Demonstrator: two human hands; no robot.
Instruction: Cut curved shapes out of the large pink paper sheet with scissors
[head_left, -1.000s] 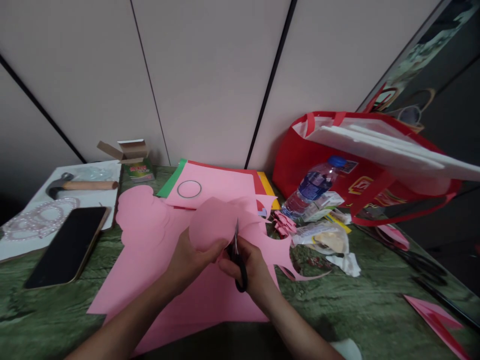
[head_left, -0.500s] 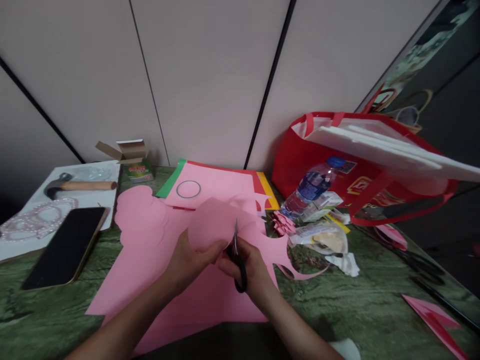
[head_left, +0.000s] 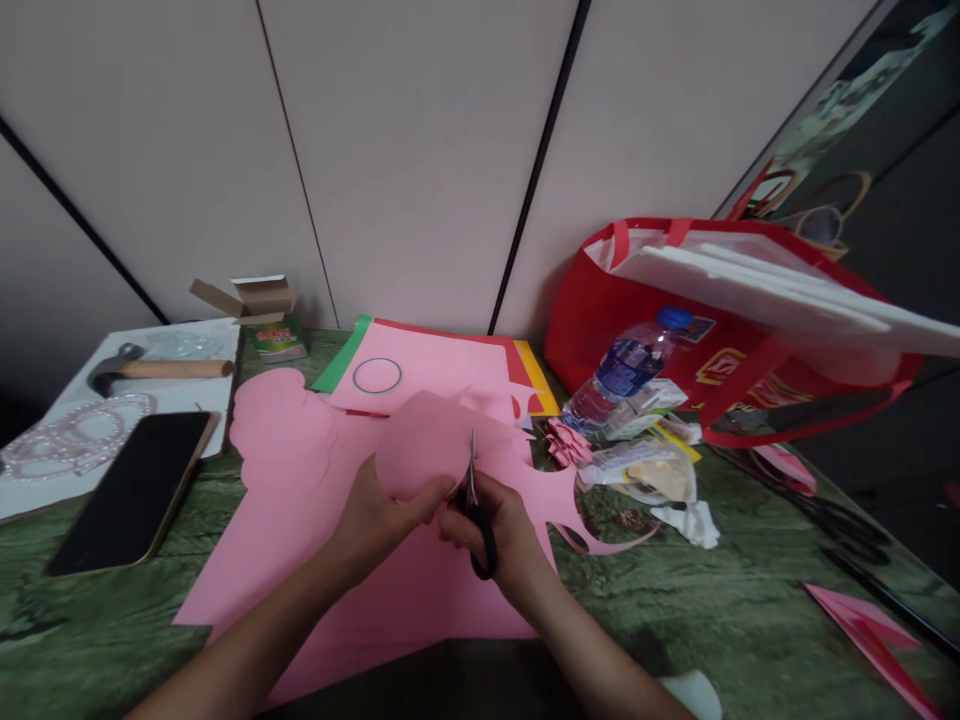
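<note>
Between thumb and fingers, my left hand (head_left: pixel 394 515) pinches a pink piece of paper (head_left: pixel 424 440) with a rounded left edge. My right hand (head_left: pixel 499 525) is closed on black-handled scissors (head_left: pixel 484 545), whose blades point away from me at the paper's right side. Beneath both hands lie large pink sheets (head_left: pixel 405 600). Pink rounded cutouts (head_left: pixel 283 425) rest on their left part, and a pink offcut with curved holes (head_left: pixel 551 490) spreads to the right.
A phone (head_left: pixel 135 490), a hammer (head_left: pixel 176 369) and a bead string (head_left: pixel 82 440) lie at left, near an opened small box (head_left: pixel 276 335). Right of the sheets are a pink paper flower (head_left: pixel 568 443), a water bottle (head_left: pixel 630 365) and a red bag (head_left: pixel 585 300). More scissors (head_left: pixel 844 525) lie far right.
The scissors and my right hand have shifted very slightly, and the scissor blades look closer together. My left hand keeps its pinch on the paper.
</note>
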